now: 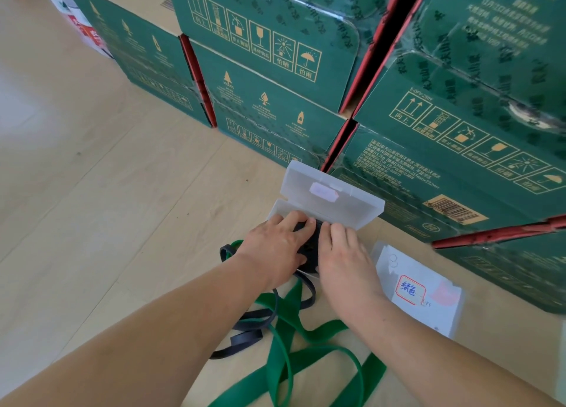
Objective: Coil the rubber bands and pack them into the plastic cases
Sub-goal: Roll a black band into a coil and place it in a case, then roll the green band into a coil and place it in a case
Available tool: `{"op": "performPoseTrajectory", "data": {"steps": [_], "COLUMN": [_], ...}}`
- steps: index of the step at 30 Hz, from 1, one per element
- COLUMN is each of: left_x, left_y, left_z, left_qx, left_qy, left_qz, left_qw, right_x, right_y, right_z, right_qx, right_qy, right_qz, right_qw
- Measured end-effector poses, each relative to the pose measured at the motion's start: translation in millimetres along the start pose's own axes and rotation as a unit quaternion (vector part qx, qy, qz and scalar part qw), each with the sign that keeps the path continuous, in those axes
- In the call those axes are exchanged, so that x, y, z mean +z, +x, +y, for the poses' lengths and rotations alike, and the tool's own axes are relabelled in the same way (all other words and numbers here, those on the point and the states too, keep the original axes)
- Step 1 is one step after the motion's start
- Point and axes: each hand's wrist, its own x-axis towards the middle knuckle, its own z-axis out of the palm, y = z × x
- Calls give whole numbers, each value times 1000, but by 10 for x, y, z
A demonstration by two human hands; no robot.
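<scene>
An open clear plastic case [337, 201] lies on the wooden floor with its lid tipped back against the boxes. My left hand [275, 247] and my right hand [343, 253] press side by side on a coiled black rubber band [311, 247] in the case's tray. A loose black band [248, 333] trails out below my hands toward me. A wide green band [306, 345] lies uncoiled on the floor between my forearms. A second clear case [419, 290], shut and bearing a red-framed label, lies right of my right wrist.
Stacked green cardboard boxes [275, 79] form a wall right behind the open case and along the right side. Bare light wooden floor [92, 192] stretches to the left. A white and red bag [79, 20] stands at the far upper left.
</scene>
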Motion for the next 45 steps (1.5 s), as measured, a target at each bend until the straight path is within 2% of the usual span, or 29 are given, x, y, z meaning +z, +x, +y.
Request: {"op": "performPoseTrajectory", "data": {"steps": [3, 10, 20, 26, 30, 32, 35, 37, 40, 45], "left_x": [-35, -151, -130, -23, 73, 75, 36, 11, 88, 399], "left_y": [28, 124, 137, -37, -96, -157, -311, -457, -729, -1101], "left_z": [-2, 53, 57, -13, -51, -88, -109, -105, -105, -141], "left_qx": [-4, -21, -18, 10, 10, -2, 6, -3, -60, -83], "left_qy": [-2, 26, 26, -19, -81, -119, -107, -102, -144, -105], "left_qz": [-17, -67, -59, 7, 60, 86, 170, 218, 189, 44], "left_qw": [1000, 997, 998, 1000, 995, 989, 980, 971, 970, 990], "right_x": [-5, -86, -42, -13, -41, -53, -91, -159, -272, -184], "right_y": [46, 121, 135, -32, -47, -55, -125, -190, -318, -670], "right_z": [84, 112, 139, 169, 251, 261, 268, 244, 124, -121], "right_qx": [-3, -39, -55, -35, -5, 12, 28, 34, 28, -56], "right_qy": [34, 35, 7, 52, 159, 210, 232, 255, 303, 315], "right_qz": [-50, -91, -59, -14, -25, 0, 41, 40, -7, -113], "right_qw": [998, 994, 997, 998, 987, 978, 972, 966, 953, 941]}}
